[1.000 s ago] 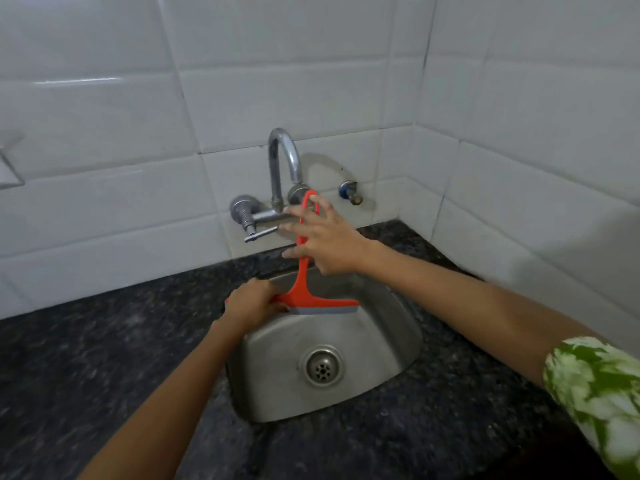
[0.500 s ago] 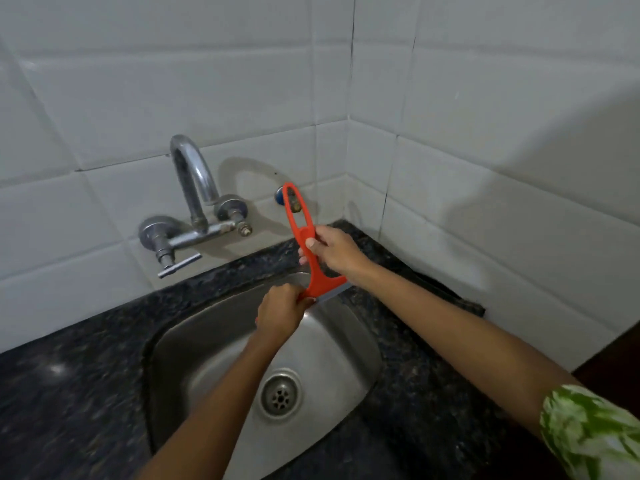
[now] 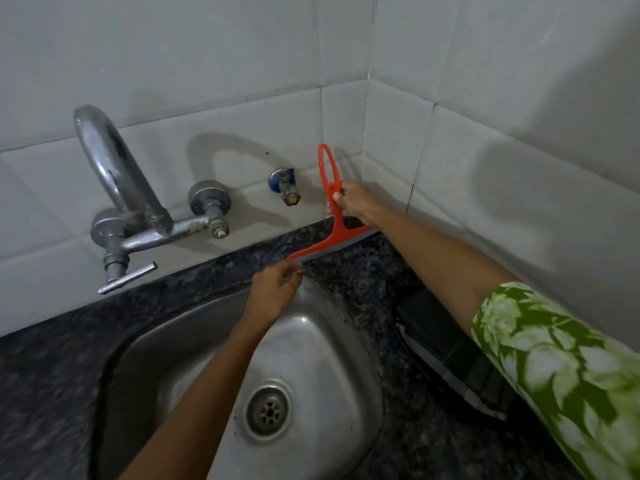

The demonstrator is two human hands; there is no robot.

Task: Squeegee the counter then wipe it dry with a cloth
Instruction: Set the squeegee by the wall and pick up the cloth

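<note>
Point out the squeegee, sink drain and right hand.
squeegee [image 3: 335,233], head view, on the orange neck above the blade.
sink drain [image 3: 269,411], head view, on the strainer centre.
right hand [image 3: 356,201], head view, on the knuckles.

Right hand [image 3: 356,202] hides part of the squeegee [image 3: 330,230] handle.

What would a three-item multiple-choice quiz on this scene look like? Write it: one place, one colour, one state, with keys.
1. Where is the squeegee blade?
A. In the sink bowl
B. On the counter by the back wall
C. Hung on the tap

2. What colour is the squeegee frame?
A. Blue
B. Green
C. Orange-red

3. What holds its handle?
A. The right hand
B. The left hand
C. Nothing

Key: B, the blade lies along the dark stone behind the sink; C, frame is orange-red; A, right fingers wrap the handle, left hand is near the blade's end.
</note>
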